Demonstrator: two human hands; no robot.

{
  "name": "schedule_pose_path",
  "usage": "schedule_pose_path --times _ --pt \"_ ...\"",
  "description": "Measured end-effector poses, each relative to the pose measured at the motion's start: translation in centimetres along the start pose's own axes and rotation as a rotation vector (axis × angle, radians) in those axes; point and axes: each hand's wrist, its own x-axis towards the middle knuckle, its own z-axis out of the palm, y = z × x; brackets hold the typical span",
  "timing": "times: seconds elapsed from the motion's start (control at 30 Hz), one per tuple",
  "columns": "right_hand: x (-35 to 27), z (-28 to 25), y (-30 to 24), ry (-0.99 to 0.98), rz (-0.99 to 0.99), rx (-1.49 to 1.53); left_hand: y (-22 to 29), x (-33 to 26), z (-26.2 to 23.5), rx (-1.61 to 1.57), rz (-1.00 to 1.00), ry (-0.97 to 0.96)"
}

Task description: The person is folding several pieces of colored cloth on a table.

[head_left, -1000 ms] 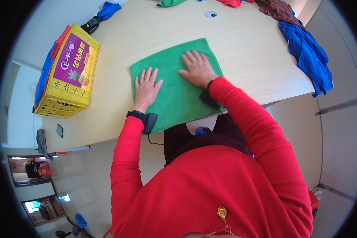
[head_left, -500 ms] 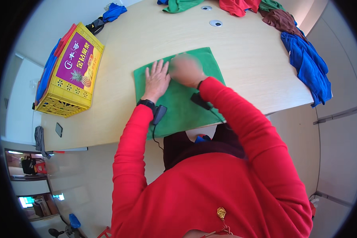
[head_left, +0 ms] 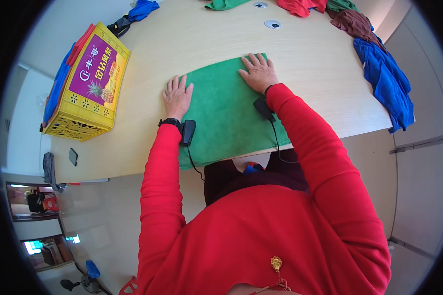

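A green cloth lies spread flat on the table, its near edge reaching the table's front edge. My left hand rests palm down at the cloth's far left corner, fingers stretched out. At the far right corner my right hand lies flat with its fingers spread, pressing on the cloth. Neither hand grips anything. Each wrist wears a strap with a small black device, and a cable runs down from each.
To the left stands a yellow crate with folded cloths over its far side. A phone lies near the front left edge. Crumpled blue, brown and red cloths lie along the right and far edges of the table.
My hands have moved apart from the cloth's upper middle, the left one to the left corner and the right one to the right corner. The right hand was blurred by motion before.
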Motion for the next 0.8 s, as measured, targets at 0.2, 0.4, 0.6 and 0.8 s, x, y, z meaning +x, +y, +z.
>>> schedule_pose_path --times 0.2,0.4,0.6,0.8 --pt "-2.7 -1.4 2.6 -0.041 0.068 -0.019 -2.4 -2.6 -1.6 0.030 -0.132 -0.070" --pt "-6.6 -2.3 -0.8 -0.002 -0.054 -0.162 1.9 -7.5 -4.1 0.147 -0.010 -0.041" --pt "-9.9 -1.9 -8.8 -0.081 -0.243 0.059 8.1 -10.4 -2.3 -0.041 0.278 -0.023" --pt "-11.5 -1.3 -5.7 -0.021 -0.277 0.016 6.3 -11.8 -3.6 -0.052 0.319 -0.033"
